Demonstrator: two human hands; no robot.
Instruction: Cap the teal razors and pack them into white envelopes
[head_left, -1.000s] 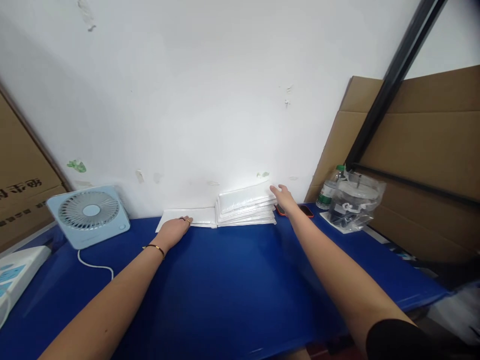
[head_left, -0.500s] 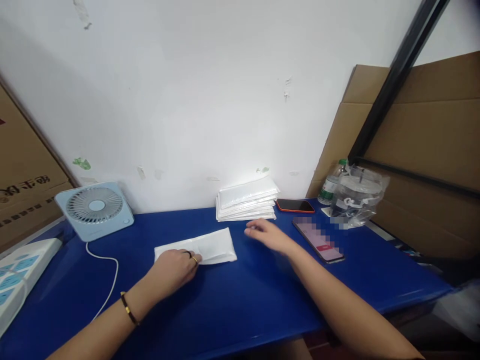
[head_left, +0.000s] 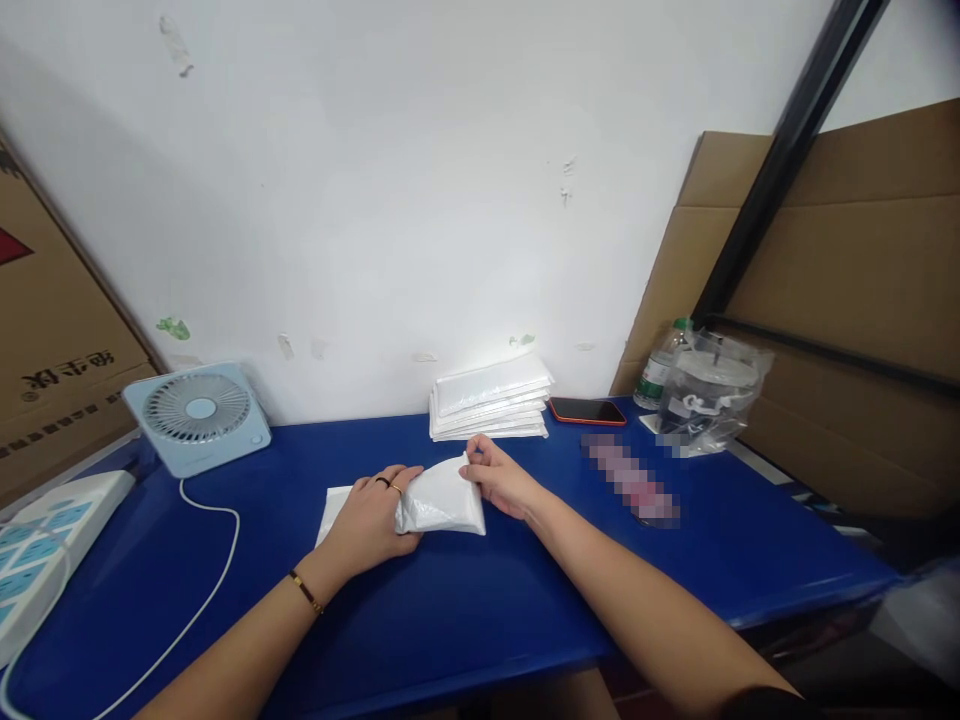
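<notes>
A flat white padded envelope (head_left: 444, 500) lies on the blue tabletop, its right part bulging and slightly lifted. My left hand (head_left: 379, 515) grips it near the middle, thumb on the near side and fingers over the top; two rings show on it. My right hand (head_left: 499, 478) pinches the upper right corner of the envelope between thumb and fingers. Behind, against the wall, rests a stack of similar white envelopes (head_left: 491, 395). The part of the envelope under my left palm is hidden.
A light blue fan (head_left: 201, 415) stands at the left, beside a white power strip (head_left: 52, 550) and a cable. On the right lie a red-edged phone (head_left: 587, 411) and a blurred-out phone (head_left: 634, 485). Farther right are a green-capped bottle (head_left: 658, 378) and a clear plastic bag (head_left: 712, 395).
My right hand has come left and taken hold of the envelope's right corner. My left hand has shifted right and now clasps the envelope, which has bulged up.
</notes>
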